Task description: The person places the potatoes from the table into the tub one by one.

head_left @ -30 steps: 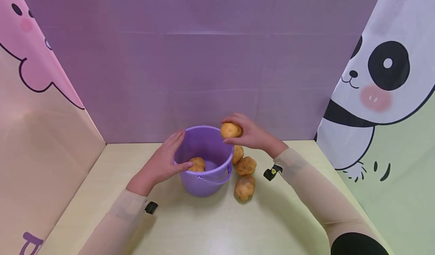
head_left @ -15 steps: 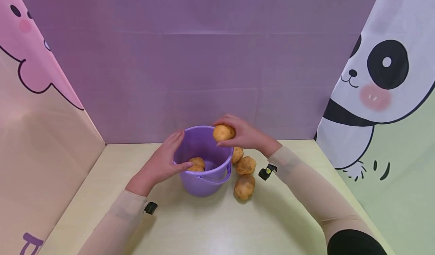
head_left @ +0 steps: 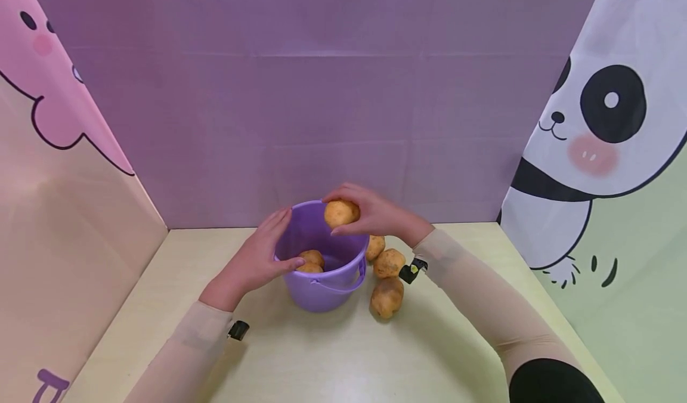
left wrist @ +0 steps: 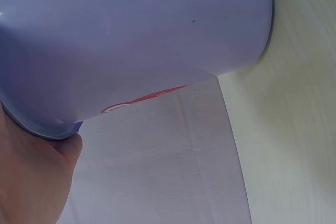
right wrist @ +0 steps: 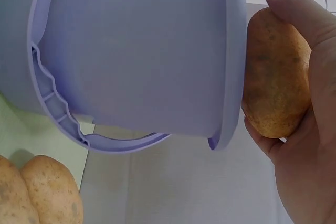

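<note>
Fingers and thumb of the right hand [head_left: 376,215] curl around a potato [head_left: 341,213], holding it in a firm grip above the open mouth of a purple bucket [head_left: 322,287], near its far rim, as seen from the head camera. At the bucket's left side, the left hand [head_left: 256,259] rests against the wall with relaxed fingers, its thumb hooked over the rim. Two more potatoes in the bucket [head_left: 310,260] lie on the bottom. Just beside the bucket on its right, three loose potatoes [head_left: 387,279] sit together on the pale desk [head_left: 333,355]. Behind stands a purple backdrop [head_left: 300,93], with a panda picture [head_left: 601,129] on the right panel. From the left wrist camera, the bucket's smooth wall [left wrist: 131,40] fills most of the frame, and the palm [left wrist: 31,182] presses under its rim. From the right wrist camera, the held potato [right wrist: 274,77] sits in the curled fingers [right wrist: 315,77], touching the bucket's rim [right wrist: 233,77], while two desk potatoes [right wrist: 37,192] show at the lower left.
</note>
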A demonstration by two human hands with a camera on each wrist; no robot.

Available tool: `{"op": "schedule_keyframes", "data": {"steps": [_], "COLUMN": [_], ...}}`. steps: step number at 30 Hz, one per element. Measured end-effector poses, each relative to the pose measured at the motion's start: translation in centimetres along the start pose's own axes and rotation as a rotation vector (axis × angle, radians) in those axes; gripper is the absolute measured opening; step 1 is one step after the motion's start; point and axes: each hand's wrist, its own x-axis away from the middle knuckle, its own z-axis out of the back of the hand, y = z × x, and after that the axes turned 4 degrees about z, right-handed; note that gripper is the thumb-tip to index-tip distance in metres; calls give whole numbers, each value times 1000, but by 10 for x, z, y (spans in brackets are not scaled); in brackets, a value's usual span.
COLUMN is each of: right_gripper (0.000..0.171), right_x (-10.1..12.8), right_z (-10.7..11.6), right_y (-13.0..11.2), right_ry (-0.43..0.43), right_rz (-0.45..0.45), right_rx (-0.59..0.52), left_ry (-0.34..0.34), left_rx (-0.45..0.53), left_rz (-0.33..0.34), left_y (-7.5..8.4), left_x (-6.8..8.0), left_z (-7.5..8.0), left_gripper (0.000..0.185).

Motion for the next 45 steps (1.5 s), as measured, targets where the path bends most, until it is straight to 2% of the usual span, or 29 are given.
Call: {"op": "schedule_keyframes", "data": {"steps": [19, 23, 36, 45], "right_gripper": [65, 61, 48, 43], "right_x": [-7, -7, 1, 22], "right_z": [-8, -9, -7, -1], "right_y": [6, 7, 11, 16], "right_ry": [-44, -46, -5, 65], "right_rz": [42, 62, 63, 66], "right_rx": [-23, -35, -68, -51], "left_ry": [12, 10, 9, 6], "left_rx": [2, 1, -8, -2], "left_rz": [-26, -25, -16, -7], "left_y": [0, 0, 1, 2], "left_x": [0, 0, 0, 0], "left_z": [0, -1, -1, -1], "left_gripper": [111, 111, 110, 110]}}
